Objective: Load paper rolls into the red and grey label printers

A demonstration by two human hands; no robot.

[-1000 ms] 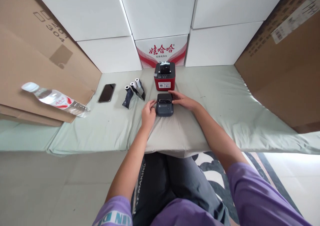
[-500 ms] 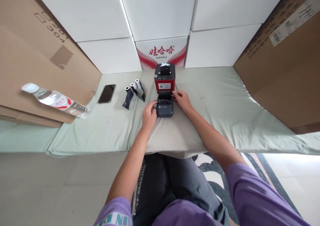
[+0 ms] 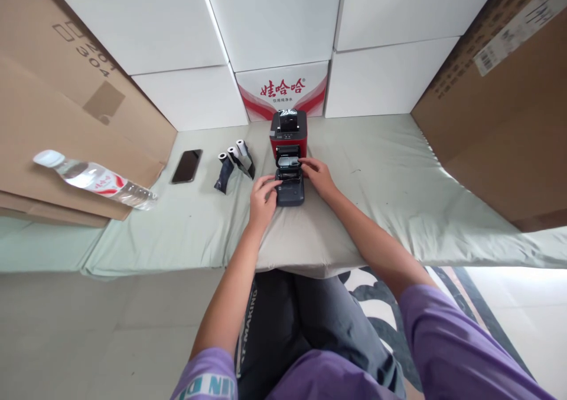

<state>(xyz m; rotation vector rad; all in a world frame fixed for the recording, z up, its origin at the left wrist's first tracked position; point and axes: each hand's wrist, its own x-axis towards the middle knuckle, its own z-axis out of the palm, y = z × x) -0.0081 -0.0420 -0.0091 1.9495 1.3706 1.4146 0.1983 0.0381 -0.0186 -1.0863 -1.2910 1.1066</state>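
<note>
Both hands on the dark printer (image 3: 290, 192): left hand (image 3: 261, 200) grips its side, right hand (image 3: 318, 175) fingertips pinch the raised lid (image 3: 289, 161).

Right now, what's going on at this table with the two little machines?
A person in a purple shirt is working on a small dark grey printer lying on the green cloth. Its lid stands open. The left hand steadies the printer's left side, and the right hand touches the lid's edge. A red printer stands just behind it. To the left lie paper rolls, a phone and a water bottle.
</note>
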